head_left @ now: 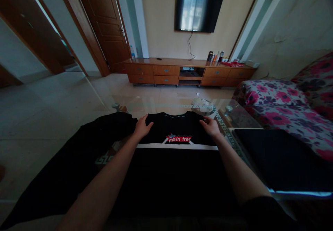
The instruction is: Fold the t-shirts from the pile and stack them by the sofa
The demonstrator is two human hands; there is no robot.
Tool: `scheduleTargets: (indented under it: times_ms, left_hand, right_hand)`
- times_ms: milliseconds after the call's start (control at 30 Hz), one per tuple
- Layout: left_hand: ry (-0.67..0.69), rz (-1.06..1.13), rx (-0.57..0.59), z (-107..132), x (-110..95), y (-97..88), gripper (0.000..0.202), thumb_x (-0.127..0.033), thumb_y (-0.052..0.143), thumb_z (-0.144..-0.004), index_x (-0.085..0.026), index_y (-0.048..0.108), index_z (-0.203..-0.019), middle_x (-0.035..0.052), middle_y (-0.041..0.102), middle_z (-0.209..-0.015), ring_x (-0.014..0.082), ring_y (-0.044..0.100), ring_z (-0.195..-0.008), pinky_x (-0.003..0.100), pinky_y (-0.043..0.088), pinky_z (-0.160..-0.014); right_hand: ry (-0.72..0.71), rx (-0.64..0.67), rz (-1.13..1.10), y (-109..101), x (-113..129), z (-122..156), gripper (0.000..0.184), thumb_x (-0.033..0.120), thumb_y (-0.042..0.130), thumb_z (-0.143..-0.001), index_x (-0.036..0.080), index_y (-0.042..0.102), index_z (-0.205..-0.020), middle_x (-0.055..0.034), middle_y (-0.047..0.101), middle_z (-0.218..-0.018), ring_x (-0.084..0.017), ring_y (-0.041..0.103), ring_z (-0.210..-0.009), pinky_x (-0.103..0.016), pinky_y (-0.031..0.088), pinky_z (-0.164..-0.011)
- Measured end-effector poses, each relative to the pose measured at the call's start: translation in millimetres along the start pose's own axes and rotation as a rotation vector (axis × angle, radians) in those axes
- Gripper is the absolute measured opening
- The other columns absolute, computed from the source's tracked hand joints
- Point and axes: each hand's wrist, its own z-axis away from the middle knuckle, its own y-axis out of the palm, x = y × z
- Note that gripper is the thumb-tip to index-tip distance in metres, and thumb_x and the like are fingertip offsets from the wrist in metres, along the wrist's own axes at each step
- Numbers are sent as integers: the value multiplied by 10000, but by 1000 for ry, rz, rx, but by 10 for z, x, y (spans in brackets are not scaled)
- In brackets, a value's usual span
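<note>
A black T-shirt (179, 175) lies spread out in front of me, its neckline at the far end. Across its chest run a white stripe and a red patch lettered "main free". My left hand (142, 127) is closed on the left shoulder edge, with the thumb on top of the cloth. At the opposite shoulder, my right hand (210, 127) grips the edge, its fingertips partly hidden. Another black garment (75, 154) lies loosely to the left, partly behind my left forearm. On the right is a flat, folded dark cloth (283, 158).
The glass table (166, 103) has a patterned border. A round dish (203, 102) with white scraps appears near its far edge. Beyond stand a low wooden cabinet (166, 70) and a wall-mounted television (200, 12). A flowered sofa (278, 95) is on the right.
</note>
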Motion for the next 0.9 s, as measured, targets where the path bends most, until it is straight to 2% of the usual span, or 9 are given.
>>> scheduleTargets:
  times_ms: [133, 233, 333, 467, 500, 567, 667, 767, 900]
  left_hand:
    - [12, 42, -56, -16, 36, -22, 666, -107, 538, -844, -230, 491, -1496, 88, 619, -1395, 257, 602, -1257, 406, 457, -1105]
    - [46, 81, -4, -74, 17, -41, 654, -53, 496, -801, -250, 593, -1417, 68, 624, -1374, 242, 590, -1264, 391, 437, -1133]
    - [52, 90, 2, -89, -81, -70, 509, -85, 493, -826, -196, 698, -1279, 93, 651, -1308, 241, 605, -1233, 379, 434, -1132]
    - [88, 128, -131, 0, -348, -201, 299, -260, 538, -922, -199, 746, -1128, 88, 712, -1187, 251, 642, -1157, 403, 464, -1081]
    - [89, 148, -162, 35, -425, -260, 287, -288, 549, -929, -206, 741, -1125, 82, 722, -1163, 249, 652, -1133, 402, 476, -1058]
    - [71, 195, -194, 118, -565, -405, 352, -292, 589, -913, -209, 683, -1242, 74, 733, -1125, 235, 677, -1067, 386, 505, -999]
    - [76, 248, -151, 280, -703, -676, 509, -289, 649, -869, -199, 598, -1368, 79, 735, -1109, 217, 693, -996, 358, 525, -938]
    - [99, 261, -66, 514, -756, -977, 387, -365, 652, -858, -191, 702, -1200, 78, 748, -1064, 227, 695, -964, 357, 533, -910]
    - [72, 348, -39, 934, -766, -1373, 341, -413, 670, -813, -178, 722, -1055, 65, 750, -980, 232, 695, -916, 360, 543, -874]
  right_hand:
    - [2, 2, -3, 6, 44, 24, 363, 447, 627, -860, 161, 748, -1048, -76, 769, -958, -224, 698, -838, -325, 533, -791]
    - [3, -65, 16, 1, 68, 11, 397, 498, 637, -845, 156, 745, -1013, -69, 760, -891, -209, 673, -780, -316, 527, -773]
    - [-24, -101, 11, -47, 138, 24, 412, 522, 631, -838, 152, 740, -984, -58, 742, -832, -191, 639, -718, -297, 510, -732]
    - [-62, -112, -28, -205, 346, 102, 360, 482, 598, -848, 150, 730, -886, -58, 726, -805, -191, 633, -715, -291, 495, -723]
    - [-79, -114, -39, -258, 417, 135, 354, 470, 593, -849, 147, 729, -891, -62, 727, -818, -195, 638, -732, -294, 496, -733]
    - [-127, -100, -63, -377, 573, 226, 355, 454, 579, -855, 144, 731, -937, -66, 736, -860, -201, 649, -774, -301, 502, -761]
    - [-205, -51, -73, -598, 794, 444, 347, 436, 563, -865, 156, 736, -977, -65, 747, -915, -203, 662, -831, -311, 511, -809]
    - [-229, -38, -50, -873, 910, 745, 320, 419, 583, -848, 170, 740, -975, -57, 750, -919, -204, 666, -847, -317, 516, -831]
    - [-208, -18, -122, -1267, 828, 1179, 309, 404, 594, -821, 171, 718, -982, -61, 740, -909, -210, 667, -838, -327, 531, -809]
